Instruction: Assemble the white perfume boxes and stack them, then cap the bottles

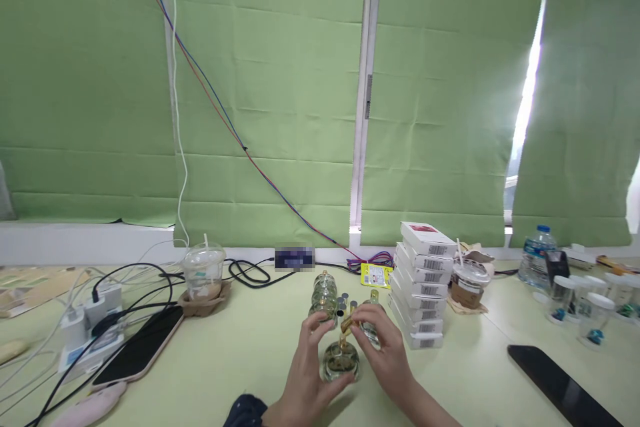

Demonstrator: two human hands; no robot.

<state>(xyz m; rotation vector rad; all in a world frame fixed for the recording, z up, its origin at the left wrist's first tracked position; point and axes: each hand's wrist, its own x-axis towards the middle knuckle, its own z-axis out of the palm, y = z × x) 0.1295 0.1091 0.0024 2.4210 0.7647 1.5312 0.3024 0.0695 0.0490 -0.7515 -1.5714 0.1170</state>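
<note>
My left hand (306,373) is curled around a round glass perfume bottle (341,363) standing on the table, thumb at its lower front. A gold neck tops this bottle. Between the fingertips of my right hand (387,350) is a small gold cap (347,325), tilted just above the neck; whether it touches the neck I cannot tell. Behind my left fingers stands a row of similar glass bottles (325,293). Another bottle with a yellowish top (375,296) is partly hidden by my right hand. Several small dark and silvery caps (343,300) lie between them.
Right of my hands rises a stack of white boxes (423,287). A drink cup (469,283), water bottle (537,257), clear jars (595,320) and black phone (560,380) lie farther right. To the left are a clear cup (204,270), another phone (143,347) and tangled cables.
</note>
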